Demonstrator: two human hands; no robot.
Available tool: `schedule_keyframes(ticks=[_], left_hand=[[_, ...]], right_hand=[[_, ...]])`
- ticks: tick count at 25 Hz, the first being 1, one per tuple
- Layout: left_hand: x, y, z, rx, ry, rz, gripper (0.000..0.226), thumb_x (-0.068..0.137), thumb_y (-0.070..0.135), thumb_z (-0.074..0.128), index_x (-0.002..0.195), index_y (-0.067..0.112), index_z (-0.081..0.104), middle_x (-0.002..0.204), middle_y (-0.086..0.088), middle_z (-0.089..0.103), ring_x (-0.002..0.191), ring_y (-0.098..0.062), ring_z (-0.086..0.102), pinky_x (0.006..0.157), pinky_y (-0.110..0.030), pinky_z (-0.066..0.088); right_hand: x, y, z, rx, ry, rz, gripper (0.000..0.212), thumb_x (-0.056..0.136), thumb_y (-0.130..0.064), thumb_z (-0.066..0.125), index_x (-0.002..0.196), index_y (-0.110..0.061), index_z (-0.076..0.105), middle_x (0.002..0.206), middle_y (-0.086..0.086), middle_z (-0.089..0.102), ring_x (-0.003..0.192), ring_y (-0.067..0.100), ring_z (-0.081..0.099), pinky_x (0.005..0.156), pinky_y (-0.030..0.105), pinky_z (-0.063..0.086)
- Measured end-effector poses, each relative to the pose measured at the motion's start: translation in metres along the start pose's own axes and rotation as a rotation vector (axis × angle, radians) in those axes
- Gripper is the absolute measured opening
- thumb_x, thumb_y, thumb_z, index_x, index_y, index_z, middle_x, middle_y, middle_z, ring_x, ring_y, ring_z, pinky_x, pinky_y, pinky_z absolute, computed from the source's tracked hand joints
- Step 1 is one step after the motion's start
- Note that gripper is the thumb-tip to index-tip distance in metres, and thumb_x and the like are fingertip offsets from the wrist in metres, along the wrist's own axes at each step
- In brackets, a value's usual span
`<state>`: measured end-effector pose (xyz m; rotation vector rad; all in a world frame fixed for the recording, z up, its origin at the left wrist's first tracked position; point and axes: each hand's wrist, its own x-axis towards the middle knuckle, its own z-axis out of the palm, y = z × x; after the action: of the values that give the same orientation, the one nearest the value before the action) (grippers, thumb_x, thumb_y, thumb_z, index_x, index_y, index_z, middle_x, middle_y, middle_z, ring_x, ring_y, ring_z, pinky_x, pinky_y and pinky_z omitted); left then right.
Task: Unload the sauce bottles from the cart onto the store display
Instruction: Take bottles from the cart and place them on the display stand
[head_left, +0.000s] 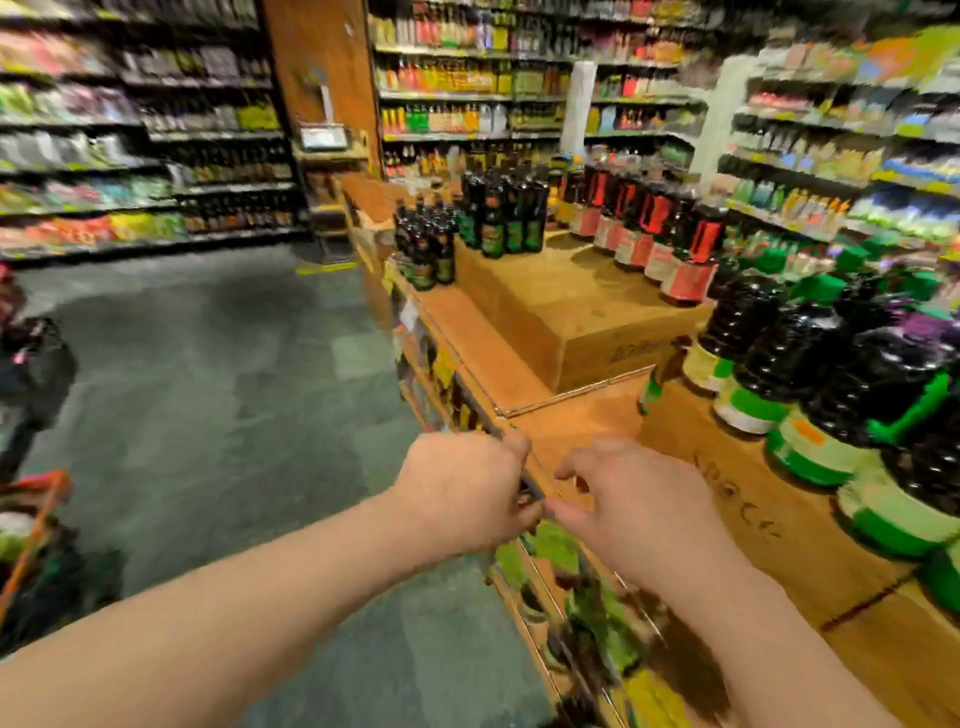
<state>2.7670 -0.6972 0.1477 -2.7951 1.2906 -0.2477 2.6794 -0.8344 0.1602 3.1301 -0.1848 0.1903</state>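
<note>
Dark sauce bottles with green caps (810, 364) stand in a row on the wooden display (587, 322), up and to the right of the right hand (639, 509). Further beyond both hands stand red-labelled bottles (670, 234) and green-labelled bottles (504, 213) on a raised wooden box. The left hand (462, 493) is curled at the display's front edge; blur hides whether it grips anything. The right hand hovers just beside it, fingers loosely bent, holding nothing. An orange cart frame (36, 525) shows far left of the hands.
</note>
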Motion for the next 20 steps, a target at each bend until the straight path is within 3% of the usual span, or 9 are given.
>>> schedule_keyframes(ticks=[7, 14, 20], left_hand=[[-0.043, -0.148, 0.033, 0.025, -0.034, -0.377, 0.049, 0.089, 0.065, 0.044, 0.107, 0.02, 0.047, 0.096, -0.007, 0.067, 0.09, -0.032, 0.066, 0.063, -0.034, 0.038], [-0.05, -0.255, 0.058, 0.111, -0.037, -0.826, 0.043, 0.091, 0.059, 0.045, 0.105, 0.019, 0.048, 0.094, -0.007, 0.067, 0.09, -0.033, 0.066, 0.061, -0.034, 0.036], [-0.052, -0.299, 0.069, 0.099, -0.074, -1.232, 0.044, 0.092, 0.061, 0.041, 0.105, 0.019, 0.048, 0.095, -0.005, 0.066, 0.088, -0.031, 0.065, 0.058, -0.034, 0.037]], right_hand=[[0.13, -0.12, 0.033, 0.033, -0.034, -0.391, 0.042, 0.087, -0.066, 0.044, 0.117, -0.039, 0.055, 0.107, -0.013, 0.054, 0.101, 0.011, 0.059, 0.069, 0.027, 0.041], [0.275, -0.213, 0.066, 0.053, -0.065, -0.81, 0.041, 0.088, -0.065, 0.042, 0.119, -0.041, 0.054, 0.109, -0.014, 0.056, 0.104, 0.008, 0.059, 0.076, 0.029, 0.047], [0.36, -0.286, 0.07, 0.034, -0.101, -1.203, 0.042, 0.088, -0.065, 0.042, 0.121, -0.041, 0.053, 0.111, -0.014, 0.056, 0.106, 0.009, 0.058, 0.079, 0.027, 0.046]])
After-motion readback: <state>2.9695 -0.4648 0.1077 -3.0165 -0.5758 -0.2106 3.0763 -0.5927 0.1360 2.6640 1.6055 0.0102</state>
